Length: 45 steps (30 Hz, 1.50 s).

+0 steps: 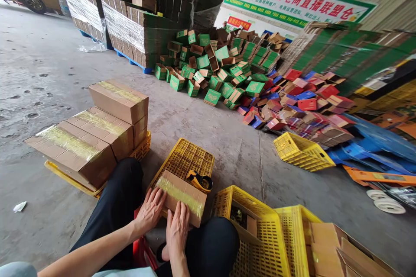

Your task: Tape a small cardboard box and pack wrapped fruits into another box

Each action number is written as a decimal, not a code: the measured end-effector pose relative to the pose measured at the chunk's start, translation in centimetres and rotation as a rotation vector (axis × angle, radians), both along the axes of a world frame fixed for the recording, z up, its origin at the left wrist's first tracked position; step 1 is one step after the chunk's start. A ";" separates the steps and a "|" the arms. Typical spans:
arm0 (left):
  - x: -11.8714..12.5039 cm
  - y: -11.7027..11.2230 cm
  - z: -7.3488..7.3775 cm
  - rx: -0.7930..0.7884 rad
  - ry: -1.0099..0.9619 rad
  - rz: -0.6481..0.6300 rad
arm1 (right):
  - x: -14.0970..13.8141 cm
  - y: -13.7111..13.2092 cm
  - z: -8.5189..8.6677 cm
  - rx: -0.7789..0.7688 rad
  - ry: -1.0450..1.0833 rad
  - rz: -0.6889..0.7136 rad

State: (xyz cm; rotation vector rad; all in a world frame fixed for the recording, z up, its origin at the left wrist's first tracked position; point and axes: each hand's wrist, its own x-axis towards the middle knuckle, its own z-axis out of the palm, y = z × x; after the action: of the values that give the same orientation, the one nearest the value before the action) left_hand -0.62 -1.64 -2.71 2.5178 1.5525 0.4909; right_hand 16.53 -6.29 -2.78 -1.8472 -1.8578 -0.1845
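Observation:
A small cardboard box [183,194] with yellowish tape along its top lies on an upturned yellow crate [188,153] between my knees. My left hand [151,210] rests at the box's left end, fingers laid out over its edge. Flat against the near side and top is my right hand [177,229], fingers stretched forward. Neither hand is wrapped around the box. Just beyond the box, a tape dispenser [199,181] in yellow and black sits on the crate.
Taped cartons [107,125] are stacked on a yellow crate at left. At right stand a yellow crate [269,229] holding a box and another with folded cardboard [334,246]. Green boxes [212,97] and red and blue boxes [307,104] lie heaped farther off, near a blue pallet truck [373,143].

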 end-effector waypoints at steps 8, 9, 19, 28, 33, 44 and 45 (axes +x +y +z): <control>2.1 -0.1 0.2 -0.018 -0.098 -0.061 | -0.4 0.0 -0.1 -0.014 0.059 0.025; 1.9 -0.1 0.2 -0.024 -0.102 -0.072 | -0.5 0.0 -0.1 -0.015 0.053 0.027; 0.0 1.1 0.7 -0.059 -0.124 -0.111 | 2.5 -0.5 1.0 -0.040 -0.042 -0.030; -0.8 1.4 0.5 0.037 -0.169 0.079 | 5.4 -1.5 -0.3 0.037 -0.014 -0.127; 1.7 1.5 1.0 0.018 -0.118 0.111 | 4.6 -0.6 0.8 0.001 -0.007 -0.173; 3.8 1.5 -0.1 0.094 -0.059 -0.030 | 2.7 0.6 1.7 -0.055 0.022 -0.202; 3.7 1.5 -0.1 0.098 -0.056 -0.035 | 2.8 0.6 1.8 -0.067 0.017 -0.210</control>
State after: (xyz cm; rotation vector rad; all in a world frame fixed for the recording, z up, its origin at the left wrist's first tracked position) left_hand 3.05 -0.18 -2.80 2.5743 1.4964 0.6416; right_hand 19.33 -5.73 -0.94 -2.0830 -1.6756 -0.1809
